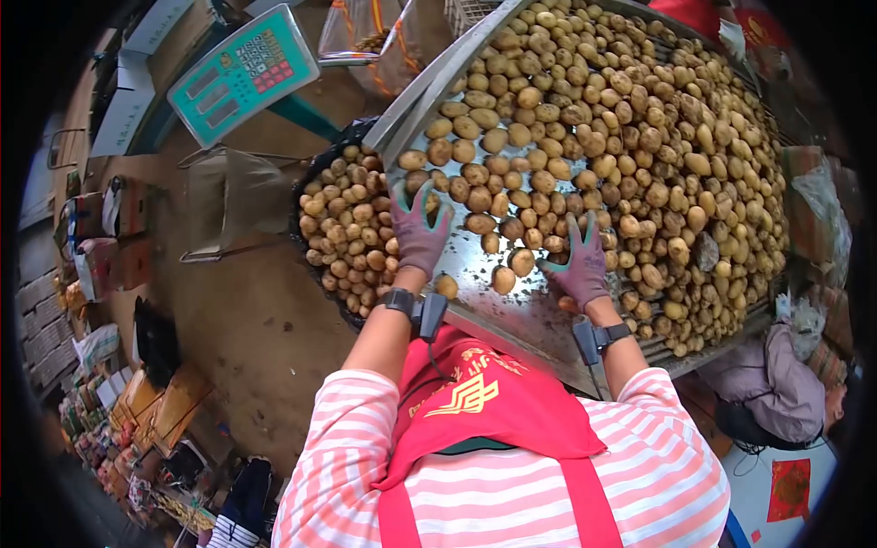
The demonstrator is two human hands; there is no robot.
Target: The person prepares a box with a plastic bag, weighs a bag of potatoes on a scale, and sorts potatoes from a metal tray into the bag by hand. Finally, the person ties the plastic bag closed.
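Observation:
Many round yellow-brown fruits or tubers (694,164) lie on a slanted metal sorting table (475,283), thick at the right and sparser near its left end. My left hand (422,228), in a purple and green glove, is at the table's left edge, fingers spread beside several pieces. Below the middle of the table, my right hand (580,265) rests gloved among pieces, its thumb and fingers apart. Neither hand grips anything visibly. Left of the table stands a dark-lined container (306,239) heaped with the same produce.
A green scale display (242,73) stands at the upper left. Near it are a folding chair (228,201) and a clear bag with orange straps (375,46). Cartons (123,105) stand at the far left. Another person (776,384) is at the right edge.

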